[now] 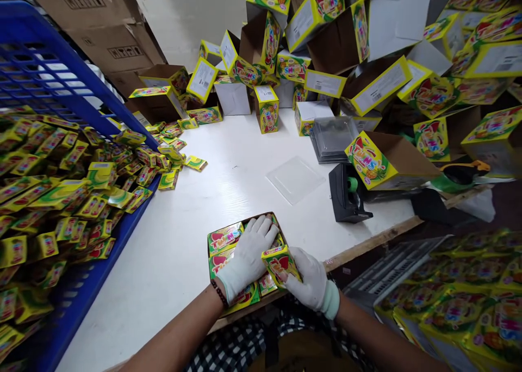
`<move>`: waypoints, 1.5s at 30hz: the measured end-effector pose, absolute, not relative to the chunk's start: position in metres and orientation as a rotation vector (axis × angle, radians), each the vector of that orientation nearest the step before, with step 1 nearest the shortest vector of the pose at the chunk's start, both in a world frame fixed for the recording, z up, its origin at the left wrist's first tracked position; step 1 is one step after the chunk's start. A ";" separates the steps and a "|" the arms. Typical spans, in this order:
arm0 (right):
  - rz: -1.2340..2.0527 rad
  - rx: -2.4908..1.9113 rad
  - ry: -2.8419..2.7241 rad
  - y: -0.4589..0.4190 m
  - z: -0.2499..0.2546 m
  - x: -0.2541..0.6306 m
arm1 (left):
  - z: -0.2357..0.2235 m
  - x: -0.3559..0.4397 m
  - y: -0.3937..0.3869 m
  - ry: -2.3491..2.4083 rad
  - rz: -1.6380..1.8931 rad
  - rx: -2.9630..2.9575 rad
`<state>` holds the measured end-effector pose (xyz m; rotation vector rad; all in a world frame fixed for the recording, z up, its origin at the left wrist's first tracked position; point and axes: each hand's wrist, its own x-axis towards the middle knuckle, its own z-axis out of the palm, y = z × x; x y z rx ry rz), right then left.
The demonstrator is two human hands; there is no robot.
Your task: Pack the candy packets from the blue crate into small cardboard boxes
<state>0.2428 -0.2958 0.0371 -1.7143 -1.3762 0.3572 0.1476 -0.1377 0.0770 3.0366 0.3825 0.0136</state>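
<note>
My left hand [247, 258], in a white knit glove, lies flat on small yellow "Twins" boxes [224, 239] packed in an open cardboard carton [261, 218] at the table's front edge. My right hand [310, 279], also gloved, grips one small yellow box [280, 264] tilted above the carton's right side. The carton's near side is hidden behind my hands. Several loose small boxes [61, 198] lie heaped to the left.
A blue plastic crate [81, 100] borders the heap on the left. Large printed cartons [375, 86] are piled at the back. On the white table [204, 198] lie a clear plastic sheet [294, 179] and a black tape dispenser [346, 192]. More packed boxes [460, 312] stand at lower right.
</note>
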 end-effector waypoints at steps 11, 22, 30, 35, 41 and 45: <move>0.603 -1.724 -1.311 -0.300 0.039 0.248 | 0.098 0.117 -0.139 0.538 -0.052 3.027; 1.008 -1.501 -1.170 -0.273 0.090 0.313 | 0.095 0.088 -0.153 0.878 0.595 1.944; 0.774 -1.414 -1.631 -0.217 0.158 0.296 | 0.150 0.106 -0.143 0.742 0.764 1.408; 1.099 -1.457 -1.736 -0.220 0.142 0.311 | 0.129 0.077 -0.147 0.915 0.702 1.794; 0.583 -1.757 -2.117 -0.244 0.085 0.274 | 0.065 0.035 -0.164 0.975 0.779 2.306; 0.333 -1.783 -2.036 -0.248 0.066 0.246 | 0.043 0.032 -0.182 0.952 0.820 2.290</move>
